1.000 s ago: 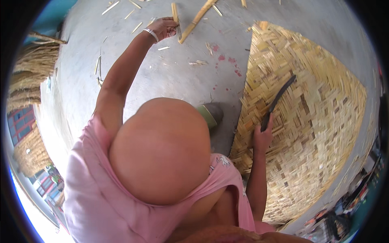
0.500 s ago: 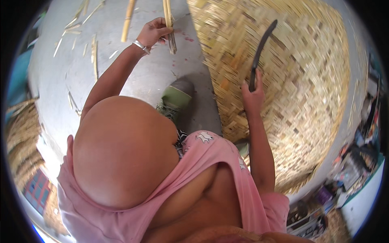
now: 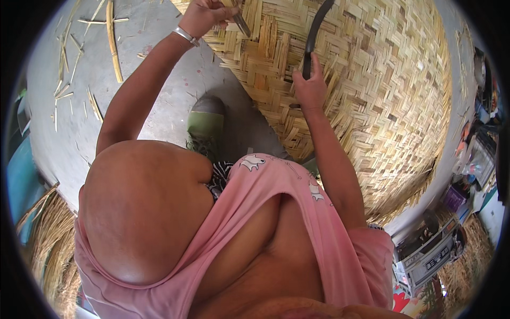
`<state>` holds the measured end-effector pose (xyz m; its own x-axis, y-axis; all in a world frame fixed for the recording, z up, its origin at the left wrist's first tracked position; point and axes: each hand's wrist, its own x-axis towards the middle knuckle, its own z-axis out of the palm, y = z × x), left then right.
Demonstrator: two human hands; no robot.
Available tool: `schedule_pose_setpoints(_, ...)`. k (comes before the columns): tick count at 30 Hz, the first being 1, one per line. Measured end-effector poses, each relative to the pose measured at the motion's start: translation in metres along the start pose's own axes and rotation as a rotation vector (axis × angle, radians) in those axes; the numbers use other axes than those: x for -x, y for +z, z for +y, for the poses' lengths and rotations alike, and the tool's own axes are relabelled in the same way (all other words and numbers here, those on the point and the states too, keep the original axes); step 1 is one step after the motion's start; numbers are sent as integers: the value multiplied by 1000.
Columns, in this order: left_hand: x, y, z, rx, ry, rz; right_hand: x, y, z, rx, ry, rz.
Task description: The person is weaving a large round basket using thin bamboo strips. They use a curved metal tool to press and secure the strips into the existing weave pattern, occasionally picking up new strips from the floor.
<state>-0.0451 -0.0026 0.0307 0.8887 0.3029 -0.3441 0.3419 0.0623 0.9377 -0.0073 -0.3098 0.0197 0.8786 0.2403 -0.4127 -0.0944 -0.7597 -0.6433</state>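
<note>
Matting (image 3: 382, 106), one broad sheet of pale plaited strips, covers the concrete floor (image 3: 170, 114) on the right. Just beside its left edge stands a lace-up boot (image 3: 204, 119) with a green upper and dark toe, taking up floor close to the weave. The right forearm (image 3: 340, 170) crosses over the matting and hides a band of it; the pink shirt (image 3: 260, 183) blocks the ground by its near end. Beyond its right side lie a purple container (image 3: 456, 198) and a silver-grey box (image 3: 430, 252); well left of it sits a straw heap (image 3: 48, 228).

Over the matting, the right hand (image 3: 311, 87) closes round the handle of one curved knife (image 3: 312, 34), its dark blade pointing away, the tip cut off by the frame. By the matting's far left corner, the left hand (image 3: 207, 18), ringed by one bangle (image 3: 185, 36), pinches a split stalk (image 3: 242, 24) between thumb and bent fingers; whether it is single or doubled, I cannot tell. Left of the matting lie one thick stalk (image 3: 113, 48) and many thin slivers (image 3: 94, 103), too scattered to count.
</note>
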Motion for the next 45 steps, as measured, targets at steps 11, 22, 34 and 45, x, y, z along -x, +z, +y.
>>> schedule_pose_setpoints(11, 4, 72, -28, 28, -58, -161, -7, 1, 16, -56, -72, -9)
schedule_pose_setpoints(22, -14, 89, -22, -192, -45, -247, -10, 6, 26, 2, -83, 31)
schedule_pose_setpoints(34, -44, 97, -33, -748, 94, -364, -10, 0, 22, 8, -70, -20)
schedule_pose_setpoints(45, -67, 93, -20, -494, -204, -372, -8, -5, 15, -25, -51, -68)
